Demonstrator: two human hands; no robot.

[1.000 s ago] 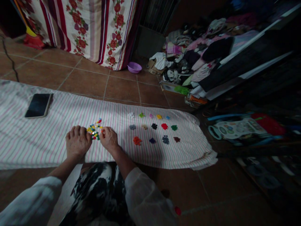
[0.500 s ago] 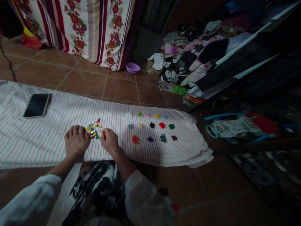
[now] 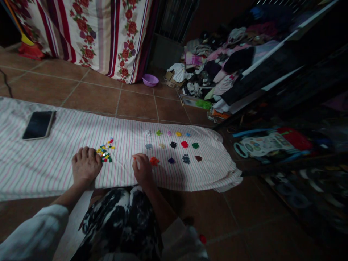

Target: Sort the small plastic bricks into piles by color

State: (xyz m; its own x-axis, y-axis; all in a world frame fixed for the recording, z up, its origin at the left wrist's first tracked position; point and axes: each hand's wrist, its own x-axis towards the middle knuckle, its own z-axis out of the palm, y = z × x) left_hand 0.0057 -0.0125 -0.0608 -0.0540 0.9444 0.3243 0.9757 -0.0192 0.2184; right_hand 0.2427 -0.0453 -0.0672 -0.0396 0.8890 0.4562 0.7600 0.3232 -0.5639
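Right hand pinches orange piece — probably light, stiff, best held by edges; left hand lies palm-down — any hold hidden.

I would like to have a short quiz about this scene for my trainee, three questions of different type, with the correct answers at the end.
1. Choose: what colour is the small piece at the fingertips of the right hand? a) white b) orange c) dark green
2. True or false: the left hand is nearer to the mixed pile than the right hand is.
3. Count: how many single-colour piles are in the row that ends with the brown pile?

Key: 1 b; 2 true; 3 four.
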